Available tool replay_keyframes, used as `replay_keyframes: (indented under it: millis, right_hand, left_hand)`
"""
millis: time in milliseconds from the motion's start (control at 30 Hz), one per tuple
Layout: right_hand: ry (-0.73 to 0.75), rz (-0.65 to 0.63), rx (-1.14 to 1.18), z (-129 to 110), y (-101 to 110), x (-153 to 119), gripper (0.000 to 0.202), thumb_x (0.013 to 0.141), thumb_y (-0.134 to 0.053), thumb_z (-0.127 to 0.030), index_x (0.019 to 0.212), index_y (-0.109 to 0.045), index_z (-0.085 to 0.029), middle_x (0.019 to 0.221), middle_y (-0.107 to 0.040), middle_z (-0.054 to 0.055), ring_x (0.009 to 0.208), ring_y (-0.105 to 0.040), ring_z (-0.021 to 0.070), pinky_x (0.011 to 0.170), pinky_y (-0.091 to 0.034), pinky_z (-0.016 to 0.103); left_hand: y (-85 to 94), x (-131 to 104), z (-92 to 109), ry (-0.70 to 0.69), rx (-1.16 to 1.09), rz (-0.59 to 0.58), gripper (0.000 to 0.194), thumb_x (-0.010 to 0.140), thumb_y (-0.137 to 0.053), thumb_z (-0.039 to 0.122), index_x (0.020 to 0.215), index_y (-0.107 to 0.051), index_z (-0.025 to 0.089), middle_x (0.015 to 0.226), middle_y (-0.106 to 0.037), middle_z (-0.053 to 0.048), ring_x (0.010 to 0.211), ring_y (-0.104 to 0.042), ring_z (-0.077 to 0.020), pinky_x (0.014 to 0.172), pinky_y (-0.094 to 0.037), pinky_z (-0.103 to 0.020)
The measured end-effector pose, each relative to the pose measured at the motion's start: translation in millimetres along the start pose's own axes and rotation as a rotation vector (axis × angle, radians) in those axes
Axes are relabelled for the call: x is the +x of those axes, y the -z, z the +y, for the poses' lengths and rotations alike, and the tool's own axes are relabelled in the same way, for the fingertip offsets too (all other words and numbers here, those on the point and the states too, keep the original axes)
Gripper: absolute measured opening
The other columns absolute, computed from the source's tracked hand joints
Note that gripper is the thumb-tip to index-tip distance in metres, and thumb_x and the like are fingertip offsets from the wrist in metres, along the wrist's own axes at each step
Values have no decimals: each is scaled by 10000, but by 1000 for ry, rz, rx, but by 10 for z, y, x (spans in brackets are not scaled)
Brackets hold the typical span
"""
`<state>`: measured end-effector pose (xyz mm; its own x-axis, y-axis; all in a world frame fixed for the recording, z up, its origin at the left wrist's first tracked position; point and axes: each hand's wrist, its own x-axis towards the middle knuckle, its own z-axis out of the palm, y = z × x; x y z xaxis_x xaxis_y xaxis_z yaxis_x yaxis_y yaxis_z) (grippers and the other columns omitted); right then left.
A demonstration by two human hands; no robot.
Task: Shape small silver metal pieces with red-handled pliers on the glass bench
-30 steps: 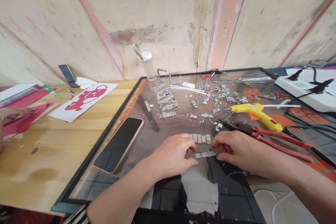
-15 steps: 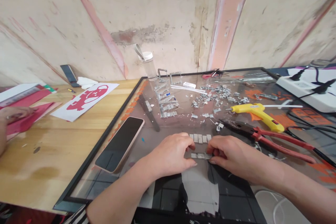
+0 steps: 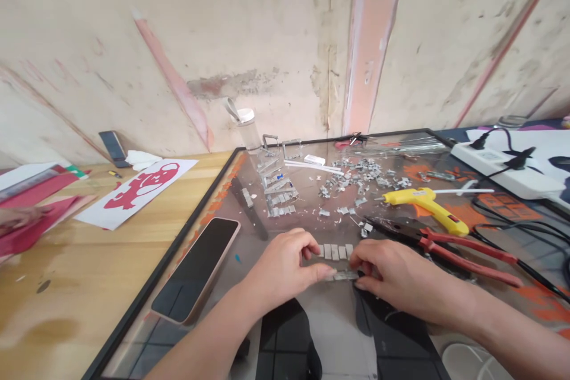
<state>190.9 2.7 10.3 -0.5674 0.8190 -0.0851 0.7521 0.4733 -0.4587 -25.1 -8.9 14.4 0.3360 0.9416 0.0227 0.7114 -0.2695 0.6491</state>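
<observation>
On the glass-topped board, my left hand [image 3: 291,261] has its thumb on the left end of a thin metal strip [image 3: 342,275], its index finger curled above. My right hand [image 3: 378,267] pinches the strip's right end. Just beyond the strip, a row of small flat metal pieces [image 3: 335,252] lies between my hands. Farther back stand small metal frames [image 3: 281,190] holding more flat pieces. A heap of metal bits [image 3: 371,173] is spread to their right.
A phone [image 3: 196,267] lies on the left. Red-handled pliers [image 3: 467,255], a yellow glue gun [image 3: 427,205] and a power strip [image 3: 507,169] are on the right. A bottle [image 3: 248,130] stands at the back. At far left, another person's hand [image 3: 20,219] rests on red paper.
The view has tilted up and shifted slightly, so the tabletop sits lower. My left thumb now touches the strip's left end. The other person's hand has moved toward the left edge of the view.
</observation>
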Motion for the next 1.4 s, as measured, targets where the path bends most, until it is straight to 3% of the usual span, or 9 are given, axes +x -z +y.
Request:
replay_keyframes:
  millis: [133, 300, 533, 667, 1033, 1200, 1400]
  right_hand:
    - [-9, 27, 117, 21, 66, -8, 135, 690, -550, -196, 793, -634, -218, 684, -611, -12, 606, -531, 121, 556, -371, 215]
    - [-44, 113, 166, 129, 205, 2, 121, 734, -506, -216, 749, -626, -205, 645, -599, -19, 569, -509, 109, 529, -380, 215]
    - [-166, 390, 142, 387, 479, -30, 200, 792, -486, -357, 753, -626, -220, 628, -622, -7, 567, -526, 136, 542, -418, 260]
    - [-216, 442, 142, 422, 534, -53, 223, 807, -458, -371, 769, -627, -229, 586, -605, -8, 525, -516, 141, 523, -411, 273]
    - [18, 281, 64, 175, 146, 66, 151, 759, -465, -199, 750, -616, -198, 684, -624, -3, 609, -532, 124, 576, -380, 238]
    - [36, 203, 33, 76, -16, 78, 167, 739, -472, -151, 802, -616, -205, 721, -645, -4, 646, -554, 130, 612, -381, 238]
    - [38, 228, 29, 100, -129, 111, 238, 750, -492, -171, 942, -628, -204, 873, -651, 34, 787, -583, 160, 733, -408, 266]
  left_hand:
    - [-19, 25, -31, -63, -44, 112, 197, 841, -477, 322, 755, -584, 180, 716, -556, 3, 634, -503, -112, 597, -383, -236]
    - [-51, 56, -82, -103, -74, 210, 111, 820, -480, 210, 804, -586, 183, 786, -565, -7, 647, -510, -105, 644, -417, -242]
    - [-87, 77, -130, -107, -122, 128, 179, 777, -507, 180, 907, -627, 206, 961, -583, -42, 682, -543, -110, 590, -449, -238]
    - [-86, 81, -133, -105, -107, 83, 183, 762, -523, 178, 895, -645, 209, 980, -584, -39, 677, -536, -106, 609, -458, -241]
    - [-132, 114, -175, -136, 1, 32, 212, 731, -577, 177, 928, -653, 201, 892, -579, -27, 672, -531, -117, 654, -443, -245]
    - [-163, 124, -190, -156, -5, 39, 224, 728, -556, 143, 925, -647, 198, 859, -571, -21, 655, -527, -116, 676, -434, -252]
    - [-177, 153, -218, -119, 8, 73, 195, 745, -518, 131, 880, -644, 192, 812, -544, -21, 665, -521, -123, 639, -416, -237]
